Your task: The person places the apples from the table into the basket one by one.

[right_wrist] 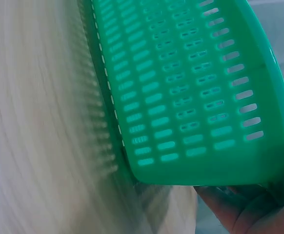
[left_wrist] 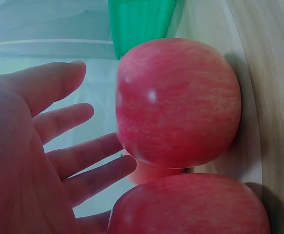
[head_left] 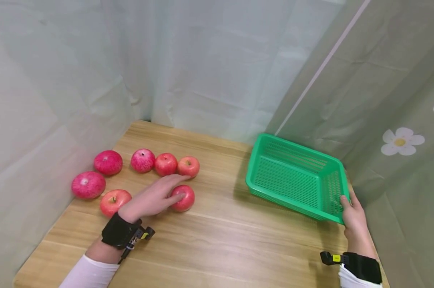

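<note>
A green basket (head_left: 285, 200) sits on the wooden surface (head_left: 238, 248), its openwork floor and sides full of small slots. The person's right hand (head_left: 354, 218) grips the basket by its near right corner, fingers clamped on the rim with the thumb over the inner side. To the left of the basket, about level with its near left corner, lies a red apple (head_left: 185, 202), and the left hand (head_left: 150, 198) reaches to it from farther left of the basket. The left fingers are spread apart and nearly straight, the thumb lying across the apple in the head view; whether it presses the skin cannot be told. Also left of the basket, along its left end, runs a row of three fruits: a small apple (head_left: 189, 166) nearest to it, a second apple (head_left: 165, 164) next, and a speckled pink fruit (head_left: 143, 161) last. Farthest left of the basket are two dark pink fruits (head_left: 108, 163) and a pale red apple (head_left: 113, 201) partly behind the left hand. A grey curtain (head_left: 224, 80) hangs beyond the basket; a white flower (head_left: 402, 141) is printed on the cloth to the right of it.
</note>
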A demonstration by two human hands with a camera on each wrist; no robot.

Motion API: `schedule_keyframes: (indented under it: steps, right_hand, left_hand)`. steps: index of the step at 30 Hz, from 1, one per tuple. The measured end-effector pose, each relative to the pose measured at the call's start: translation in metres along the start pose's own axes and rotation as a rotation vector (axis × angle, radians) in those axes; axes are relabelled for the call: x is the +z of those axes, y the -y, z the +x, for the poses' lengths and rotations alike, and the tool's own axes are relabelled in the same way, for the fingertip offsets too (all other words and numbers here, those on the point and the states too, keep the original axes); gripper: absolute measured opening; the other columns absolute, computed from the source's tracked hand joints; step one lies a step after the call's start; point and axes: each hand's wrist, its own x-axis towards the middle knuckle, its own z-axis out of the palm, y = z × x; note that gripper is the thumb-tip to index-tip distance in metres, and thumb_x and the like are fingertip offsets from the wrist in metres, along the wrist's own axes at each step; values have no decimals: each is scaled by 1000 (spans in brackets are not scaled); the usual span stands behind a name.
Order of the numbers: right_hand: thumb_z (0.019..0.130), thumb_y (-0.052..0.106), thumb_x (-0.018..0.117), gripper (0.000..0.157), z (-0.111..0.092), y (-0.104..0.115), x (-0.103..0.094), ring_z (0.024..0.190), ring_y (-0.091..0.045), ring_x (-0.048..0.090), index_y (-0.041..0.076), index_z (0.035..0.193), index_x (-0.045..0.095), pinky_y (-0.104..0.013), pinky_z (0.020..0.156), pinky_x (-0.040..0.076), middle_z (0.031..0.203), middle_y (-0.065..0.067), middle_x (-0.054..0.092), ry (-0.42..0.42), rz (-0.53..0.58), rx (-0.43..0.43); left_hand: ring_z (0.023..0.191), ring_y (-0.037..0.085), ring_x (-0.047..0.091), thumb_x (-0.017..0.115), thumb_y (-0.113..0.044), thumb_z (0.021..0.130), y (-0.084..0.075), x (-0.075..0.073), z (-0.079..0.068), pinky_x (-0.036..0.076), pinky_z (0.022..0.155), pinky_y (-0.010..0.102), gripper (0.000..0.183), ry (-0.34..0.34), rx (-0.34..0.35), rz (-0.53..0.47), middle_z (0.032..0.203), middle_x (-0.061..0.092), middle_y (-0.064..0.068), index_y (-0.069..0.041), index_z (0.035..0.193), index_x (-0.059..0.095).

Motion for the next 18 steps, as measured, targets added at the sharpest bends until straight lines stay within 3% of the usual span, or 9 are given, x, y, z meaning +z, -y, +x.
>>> schedule_keyframes:
  steps: [4, 6, 10, 18]
  right_hand:
    - [114, 51, 28, 70, 4, 3, 11, 148, -40, 28, 24, 174, 2, -53, 109, 37, 176, -19, 13, 10, -43, -49]
    - [115, 49, 27, 69, 5, 5, 17, 150, -40, 27, 21, 174, 3, -54, 112, 37, 175, -19, 14, 6, -55, -69]
    - [116, 47, 27, 69, 8, 11, 25, 160, -43, 10, 18, 173, 1, -65, 124, 20, 178, -17, 3, 7, -38, -78]
    - [116, 47, 28, 68, 9, 16, 39, 153, -44, 21, 19, 174, 5, -67, 118, 26, 177, -18, 11, 15, -59, -104]
  left_hand:
    - [144, 25, 50, 74, -33, 103, 0, 2, 0, 46, 115, 55, 65, 1, -3, -1, 156, 54, 2, -18, 161, 50]
    - [144, 25, 51, 74, -34, 102, 0, 2, -1, 46, 115, 55, 65, -2, -3, -4, 156, 55, 2, -18, 161, 50]
    - [143, 24, 51, 75, -35, 102, 0, 3, -2, 45, 115, 56, 65, -8, -6, -9, 155, 55, 1, -20, 160, 51]
    - [139, 20, 54, 76, -35, 101, 2, 5, -4, 48, 113, 54, 64, -12, -15, -1, 154, 56, -1, -23, 159, 52]
